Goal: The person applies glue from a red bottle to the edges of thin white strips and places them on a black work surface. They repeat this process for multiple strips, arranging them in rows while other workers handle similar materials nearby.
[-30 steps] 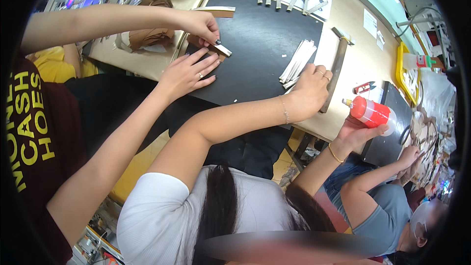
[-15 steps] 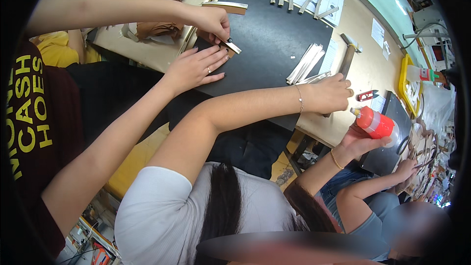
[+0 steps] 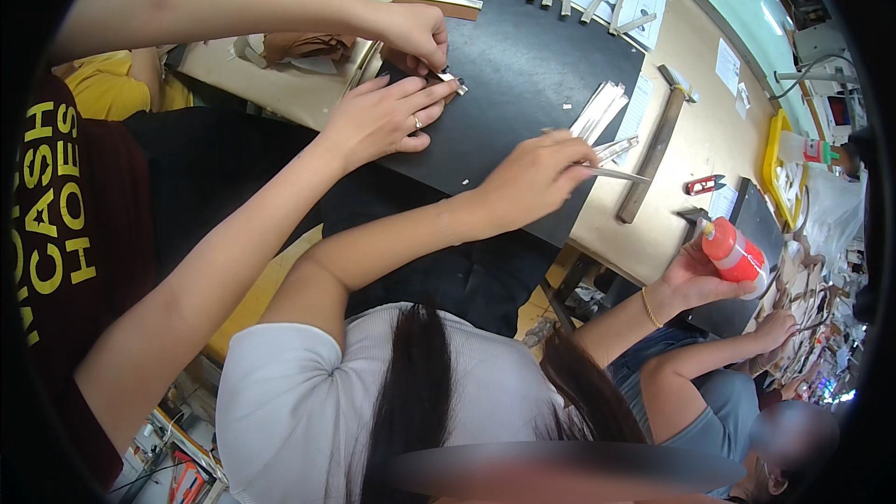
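Tan worktable [image 3: 702, 135], yellow floor [image 3: 534, 312]

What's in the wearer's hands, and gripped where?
Right hand: red cylindrical bottle, by its lower body. Left hand: slim silvery piece, by its left end.

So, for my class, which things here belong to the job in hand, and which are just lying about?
Part of the job, it seems:
red bottle, in the right hand
thin silvery piece, in the left hand
pale strips, beside the left hand
black mat

Just lying about, apparently:
hammer
red snips
yellow tray
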The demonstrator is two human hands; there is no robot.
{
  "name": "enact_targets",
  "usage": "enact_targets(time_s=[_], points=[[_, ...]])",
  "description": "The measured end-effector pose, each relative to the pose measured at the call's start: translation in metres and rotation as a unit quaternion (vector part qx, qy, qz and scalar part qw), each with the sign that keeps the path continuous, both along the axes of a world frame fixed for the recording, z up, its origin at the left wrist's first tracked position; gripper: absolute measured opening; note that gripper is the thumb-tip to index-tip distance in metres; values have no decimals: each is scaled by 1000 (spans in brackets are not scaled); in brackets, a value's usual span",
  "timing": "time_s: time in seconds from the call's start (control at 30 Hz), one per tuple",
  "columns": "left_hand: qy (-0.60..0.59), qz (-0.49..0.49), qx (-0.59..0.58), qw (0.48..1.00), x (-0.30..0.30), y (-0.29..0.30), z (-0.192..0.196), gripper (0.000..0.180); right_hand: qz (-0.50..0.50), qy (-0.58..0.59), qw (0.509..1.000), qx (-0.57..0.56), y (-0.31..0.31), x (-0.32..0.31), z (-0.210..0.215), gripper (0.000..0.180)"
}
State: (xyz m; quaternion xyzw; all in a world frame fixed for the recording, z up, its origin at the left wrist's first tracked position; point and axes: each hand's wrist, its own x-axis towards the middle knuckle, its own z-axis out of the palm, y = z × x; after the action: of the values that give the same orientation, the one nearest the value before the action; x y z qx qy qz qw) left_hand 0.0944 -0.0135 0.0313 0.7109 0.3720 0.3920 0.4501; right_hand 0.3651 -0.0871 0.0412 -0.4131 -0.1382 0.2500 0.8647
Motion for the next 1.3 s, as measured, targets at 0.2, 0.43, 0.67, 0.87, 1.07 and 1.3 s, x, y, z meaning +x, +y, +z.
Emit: enact_targets(time_s=[0.2,0.43,0.67,0.87,1.07,1.3], points=[[79,91,-36,992,-48,-32,-6,19,10,2,998,-55,18,-25,-3,81],[181,115,59,975,-60,-40,-15,19,183,53,977,-91,32,-104,-12,76],[201,122,32,971,-62,-39,-17,14,360,95,925,-76,36,-156,-19,73],[184,107,-4,977,-67,-37,-17,13,388,125,907,-108,50,-172,-23,70],[196,114,-23,974,-70,-41,-13,21,389,116,906,-122,54,-173,-25,68],[186,117,-96,971,-87,-50,-2,19,410,97,899,-120,55,-170,-25,70]])
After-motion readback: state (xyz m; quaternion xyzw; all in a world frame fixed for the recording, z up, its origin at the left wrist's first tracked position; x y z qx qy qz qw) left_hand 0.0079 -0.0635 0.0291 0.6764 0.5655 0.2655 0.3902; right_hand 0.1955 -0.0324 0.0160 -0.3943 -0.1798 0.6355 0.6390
